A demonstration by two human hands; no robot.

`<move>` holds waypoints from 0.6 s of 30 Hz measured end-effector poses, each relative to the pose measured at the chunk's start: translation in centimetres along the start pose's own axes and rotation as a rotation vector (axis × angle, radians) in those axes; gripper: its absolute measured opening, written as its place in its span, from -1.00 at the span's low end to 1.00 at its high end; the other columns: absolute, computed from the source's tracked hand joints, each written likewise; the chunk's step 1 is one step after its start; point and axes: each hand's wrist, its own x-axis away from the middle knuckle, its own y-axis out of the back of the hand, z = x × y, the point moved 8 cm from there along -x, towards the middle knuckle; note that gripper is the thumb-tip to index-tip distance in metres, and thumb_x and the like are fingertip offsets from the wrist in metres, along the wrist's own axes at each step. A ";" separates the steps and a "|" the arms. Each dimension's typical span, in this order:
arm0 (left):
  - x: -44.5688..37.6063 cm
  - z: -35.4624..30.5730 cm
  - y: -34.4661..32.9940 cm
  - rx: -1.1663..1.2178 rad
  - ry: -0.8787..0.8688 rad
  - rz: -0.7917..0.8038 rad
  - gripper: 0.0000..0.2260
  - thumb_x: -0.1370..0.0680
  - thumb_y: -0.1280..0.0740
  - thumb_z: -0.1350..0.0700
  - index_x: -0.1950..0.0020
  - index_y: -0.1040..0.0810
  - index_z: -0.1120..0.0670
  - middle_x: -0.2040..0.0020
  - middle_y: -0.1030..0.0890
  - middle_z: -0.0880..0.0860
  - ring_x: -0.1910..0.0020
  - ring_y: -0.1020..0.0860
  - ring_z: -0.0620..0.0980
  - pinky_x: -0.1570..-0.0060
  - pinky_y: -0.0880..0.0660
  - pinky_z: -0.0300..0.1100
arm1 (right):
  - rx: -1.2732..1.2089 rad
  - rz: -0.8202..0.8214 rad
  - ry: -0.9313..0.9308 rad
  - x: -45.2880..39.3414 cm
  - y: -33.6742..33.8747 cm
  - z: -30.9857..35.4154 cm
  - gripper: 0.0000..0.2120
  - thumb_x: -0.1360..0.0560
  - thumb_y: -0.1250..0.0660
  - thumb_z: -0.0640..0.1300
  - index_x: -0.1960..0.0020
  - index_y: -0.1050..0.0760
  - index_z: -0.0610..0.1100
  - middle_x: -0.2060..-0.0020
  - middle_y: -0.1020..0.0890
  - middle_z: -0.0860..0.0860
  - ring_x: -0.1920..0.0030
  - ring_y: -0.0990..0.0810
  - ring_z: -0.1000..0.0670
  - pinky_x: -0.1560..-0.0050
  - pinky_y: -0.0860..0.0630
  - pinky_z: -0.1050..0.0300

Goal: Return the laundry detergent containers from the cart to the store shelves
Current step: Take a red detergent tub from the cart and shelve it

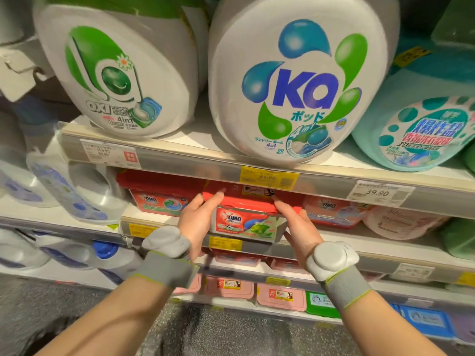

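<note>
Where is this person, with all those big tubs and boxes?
Most likely a shop's laundry aisle. The shelves carry price tags along their edges, with detergent tubs above, and both hands hold a red OMO box at the shelf.

We are seeing a white tub with blue and green drops (300,80) at twelve o'clock, standing just beside a white tub with a green label (115,73) at eleven o'clock. A teal tub (421,129) is sitting at two o'clock. A yellow price tag (270,174) is hanging near the centre, and a white price tag (380,192) reading 39.90 is hanging at three o'clock. Pink boxes (280,294) are lying at six o'clock above the speckled floor (231,330). A blue-capped bottle (105,250) is standing at nine o'clock.
</note>
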 end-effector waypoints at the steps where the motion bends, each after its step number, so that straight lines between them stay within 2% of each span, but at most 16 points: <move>1: 0.1 -0.1 -0.1 0.009 -0.001 0.004 -0.56 -0.43 -0.42 -0.20 -0.17 -0.52 0.04 0.00 -0.71 -0.05 -0.06 -0.62 -0.06 -0.15 -0.44 -0.07 | 0.011 -0.004 -0.007 -0.1 0.1 -0.1 -0.24 -0.20 -0.42 0.33 -0.23 -0.36 -0.09 -0.13 -0.54 -0.04 -0.18 -0.53 -0.05 -0.35 -0.36 -0.08; 2: 0.1 0.0 -0.1 -0.005 0.011 0.007 -0.55 -0.41 -0.43 -0.21 -0.18 -0.52 0.03 0.00 -0.71 -0.05 -0.08 -0.62 -0.05 -0.16 -0.43 -0.05 | 0.010 -0.002 -0.011 0.0 0.1 -0.2 -0.28 -0.22 -0.43 0.32 -0.21 -0.35 -0.08 -0.12 -0.54 -0.03 -0.18 -0.53 -0.05 -0.36 -0.36 -0.09; 4: -0.1 0.3 0.0 -0.032 0.024 0.005 -0.27 -0.23 -0.46 -0.34 -0.31 -0.47 -0.05 -0.14 -0.66 -0.07 -0.22 -0.56 0.01 -0.32 -0.33 0.12 | 0.003 0.003 -0.010 -0.1 0.2 -0.3 -0.30 -0.26 -0.45 0.29 -0.23 -0.37 -0.09 -0.12 -0.57 -0.02 -0.18 -0.54 -0.04 -0.35 -0.37 -0.08; 6: -0.9 0.8 0.4 -0.045 -0.001 -0.002 -0.02 -0.08 -0.47 -0.45 -0.42 -0.37 -0.09 -0.28 -0.58 -0.06 -0.30 -0.51 0.04 -0.36 -0.29 0.21 | 0.029 -0.025 -0.020 -0.3 0.5 -0.3 -0.13 -0.13 -0.46 0.33 -0.29 -0.35 -0.10 -0.15 -0.56 0.00 -0.21 -0.53 -0.04 -0.35 -0.38 -0.09; 7: -1.2 1.1 0.8 -0.062 0.003 -0.028 0.00 -0.08 -0.47 -0.46 -0.43 -0.35 -0.06 -0.31 -0.56 -0.04 -0.28 -0.52 0.05 -0.35 -0.32 0.19 | 0.050 -0.041 -0.033 -0.5 0.7 -0.3 -0.07 -0.05 -0.45 0.36 -0.28 -0.32 -0.09 -0.17 -0.55 -0.01 -0.21 -0.53 -0.06 -0.34 -0.39 -0.11; 8: -1.2 0.9 0.9 -0.090 -0.008 -0.052 -0.09 -0.16 -0.45 -0.43 -0.39 -0.38 -0.02 -0.29 -0.58 0.00 -0.24 -0.56 0.05 -0.33 -0.38 0.13 | 0.064 -0.055 -0.041 -0.6 0.8 -0.3 -0.05 0.00 -0.44 0.36 -0.25 -0.30 -0.08 -0.19 -0.55 -0.04 -0.19 -0.55 -0.08 -0.32 -0.41 -0.14; 10: -0.7 -0.2 0.5 -0.161 -0.056 -0.085 -0.52 -0.40 -0.40 -0.28 -0.14 -0.49 0.01 -0.16 -0.64 0.06 -0.12 -0.62 0.07 -0.19 -0.48 -0.02 | 0.068 -0.085 -0.049 -0.9 1.1 -0.2 -0.13 0.02 -0.41 0.33 -0.16 -0.35 -0.10 -0.15 -0.57 -0.10 -0.13 -0.58 -0.12 -0.27 -0.46 -0.18; 11: -0.7 -0.4 0.4 -0.203 -0.066 -0.110 -0.63 -0.46 -0.37 -0.23 -0.06 -0.49 0.01 -0.12 -0.65 0.08 -0.10 -0.62 0.09 -0.14 -0.49 -0.04 | 0.062 -0.093 -0.051 -1.0 1.2 -0.1 -0.21 0.00 -0.41 0.30 -0.09 -0.38 -0.11 -0.11 -0.59 -0.11 -0.10 -0.60 -0.12 -0.25 -0.47 -0.19; 12: -0.9 -0.6 0.4 -0.253 -0.081 -0.133 -0.59 -0.46 -0.35 -0.24 -0.10 -0.48 0.03 -0.15 -0.62 0.10 -0.14 -0.60 0.12 -0.16 -0.48 -0.01 | 0.056 -0.094 -0.041 -1.0 1.1 0.1 -0.31 -0.05 -0.42 0.27 -0.03 -0.40 -0.11 -0.04 -0.61 -0.11 -0.06 -0.61 -0.12 -0.24 -0.48 -0.20; 13: -0.9 -0.9 0.2 -0.304 -0.089 -0.155 -0.45 -0.42 -0.35 -0.28 -0.21 -0.45 0.08 -0.23 -0.57 0.12 -0.21 -0.55 0.16 -0.23 -0.45 0.05 | 0.054 -0.093 -0.034 -1.0 1.2 0.1 -0.40 -0.15 -0.44 0.22 -0.03 -0.42 -0.13 0.03 -0.61 -0.10 -0.01 -0.62 -0.10 -0.23 -0.49 -0.20; 15: -1.0 -1.1 0.1 -0.374 -0.101 -0.200 -0.25 -0.38 -0.36 -0.29 -0.37 -0.33 0.19 -0.34 -0.46 0.17 -0.29 -0.48 0.20 -0.30 -0.39 0.13 | 0.027 -0.091 -0.030 -1.5 1.3 -0.2 -0.49 -0.35 -0.44 0.07 -0.14 -0.45 -0.23 0.15 -0.60 -0.09 0.12 -0.62 -0.06 -0.14 -0.54 -0.13; 17: -1.2 -1.3 0.1 -0.387 -0.113 -0.215 -0.20 -0.32 -0.39 -0.27 -0.37 -0.31 0.20 -0.33 -0.47 0.18 -0.27 -0.49 0.21 -0.29 -0.41 0.13 | -0.014 -0.078 -0.042 -1.7 1.2 -0.3 -0.53 -0.42 -0.41 -0.03 -0.20 -0.44 -0.29 0.25 -0.57 -0.07 0.29 -0.61 0.02 0.13 -0.55 0.02; 18: -1.1 -1.4 0.0 -0.377 -0.123 -0.217 -0.14 -0.22 -0.40 -0.30 -0.36 -0.33 0.18 -0.30 -0.50 0.17 -0.24 -0.51 0.21 -0.27 -0.43 0.13 | -0.043 -0.062 -0.049 -1.7 1.1 -0.3 -0.57 -0.43 -0.40 -0.06 -0.20 -0.45 -0.27 0.28 -0.55 -0.07 0.38 -0.60 0.06 0.24 -0.50 0.10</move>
